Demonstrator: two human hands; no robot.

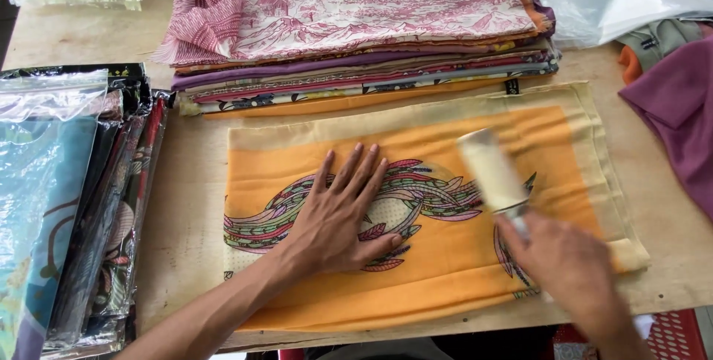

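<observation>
A wooden tabletop (186, 204) carries a folded orange cloth (445, 271) with a feathery printed band, lying flat near the front edge. Behind it sits a stack of folded fabrics (356, 26); bagged cloths (67, 196) lie to the left. The left hand (338, 215) rests palm down on the cloth, fingers spread and forearm stretched out. The right hand (564, 263) is curled around the handle of a pale lint roller (494, 170), blurred, its roll touching the cloth.

Two bare hands, left hand (338, 215) & right hand (568, 267), w/ forearms uncovered: no sleeves, rings, watch or gloves visible; short nails, right hand motion-blurred.
</observation>
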